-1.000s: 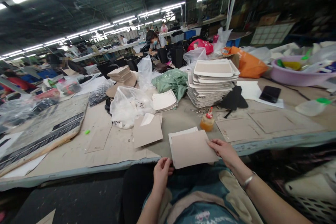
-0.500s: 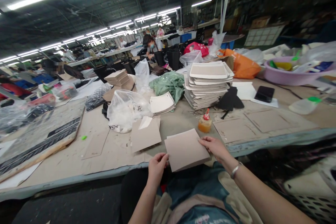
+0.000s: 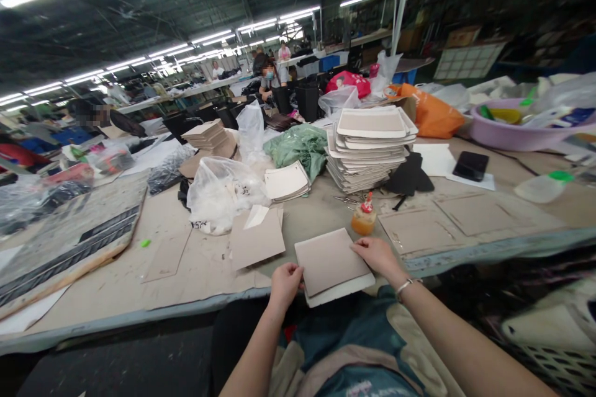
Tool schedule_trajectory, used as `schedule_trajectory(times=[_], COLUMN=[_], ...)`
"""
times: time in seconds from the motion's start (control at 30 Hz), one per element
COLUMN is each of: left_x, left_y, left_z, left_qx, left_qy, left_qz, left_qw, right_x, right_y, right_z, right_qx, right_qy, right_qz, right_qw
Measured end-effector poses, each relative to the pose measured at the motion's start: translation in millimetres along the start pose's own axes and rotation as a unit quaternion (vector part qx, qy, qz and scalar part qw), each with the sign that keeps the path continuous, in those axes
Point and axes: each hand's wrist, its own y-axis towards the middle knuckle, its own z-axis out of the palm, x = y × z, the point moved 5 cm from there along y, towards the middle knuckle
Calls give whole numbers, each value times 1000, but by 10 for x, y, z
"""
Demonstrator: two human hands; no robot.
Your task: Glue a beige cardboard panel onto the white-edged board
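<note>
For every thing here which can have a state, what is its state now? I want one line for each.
grey card, flat on a white panel, held by both hands
white panel, lying under the card, near edge showing
left hand, closed on the card's left corner
right hand, closed on the card's right edge
glue bottle, upright, red cap on
phone, flat, screen dark

a square grey-beige card (image 3: 331, 260) lies flat on a white card (image 3: 347, 289), whose near and right edges peek out beneath. both sit slightly skewed at the table's (image 3: 316, 217) near edge, overhanging it.
</note>
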Motion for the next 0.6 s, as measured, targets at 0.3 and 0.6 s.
schedule_trajectory(times=[0.3, 0.6], left_x=[45, 26], left_y=[50, 65], left_z=[47, 61], left_qx=[3, -14], left_qy=[81, 159], left_qz=[-2, 1], left_qw=[997, 987], right_x=[1, 16], right_y=[114, 146], right_z=[22, 58], right_qx=[31, 32], right_qy=[-79, -131], right_qz=[16, 22], right_qw=[996, 991])
